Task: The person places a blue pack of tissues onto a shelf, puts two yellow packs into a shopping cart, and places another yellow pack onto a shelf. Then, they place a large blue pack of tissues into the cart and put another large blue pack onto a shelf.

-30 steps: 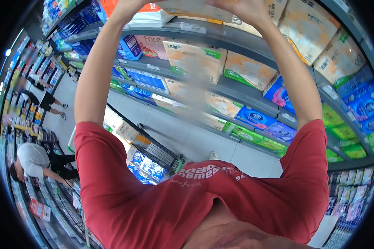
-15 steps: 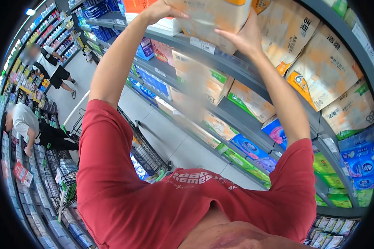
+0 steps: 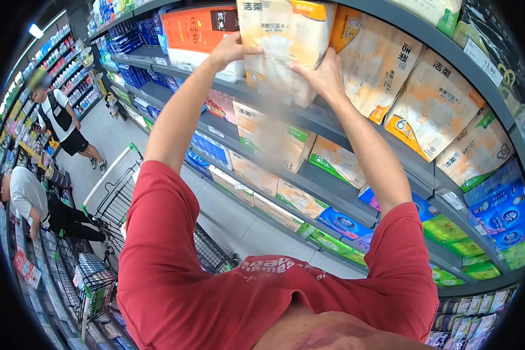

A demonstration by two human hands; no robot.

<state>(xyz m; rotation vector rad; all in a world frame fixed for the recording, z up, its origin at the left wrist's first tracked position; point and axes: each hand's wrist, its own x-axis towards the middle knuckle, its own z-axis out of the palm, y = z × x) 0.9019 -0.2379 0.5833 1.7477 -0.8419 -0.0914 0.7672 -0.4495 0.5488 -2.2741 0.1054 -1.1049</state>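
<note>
A cream and orange tissue pack (image 3: pixel 286 29) with black lettering is held at the upper shelf, tilted slightly in the head view. My left hand (image 3: pixel 232 52) grips its lower left side, thumb across the front. On the lower right, my right hand (image 3: pixel 324 76) clasps the pack with its thumb on the front face. The other fingers are partly hidden by the pack. To its left stands an orange-red pack (image 3: pixel 193 28) on the same shelf. Right of it are similar cream tissue packs (image 3: pixel 379 61). A blurred patch covers part of the view below my hands.
Lower shelves carry green-edged tissue packs (image 3: pixel 339 160) and blue packs (image 3: pixel 501 204). A shopping cart (image 3: pixel 114 186) stands at my left, with another wire cart (image 3: pixel 79 286) nearby. Two people, one standing (image 3: pixel 58 116) and one bending (image 3: pixel 29 192), are in the aisle.
The tissue pack and both hands now appear lower in view, showing more of the pack. The orange-red pack shows more fully. The standing person's pose has changed.
</note>
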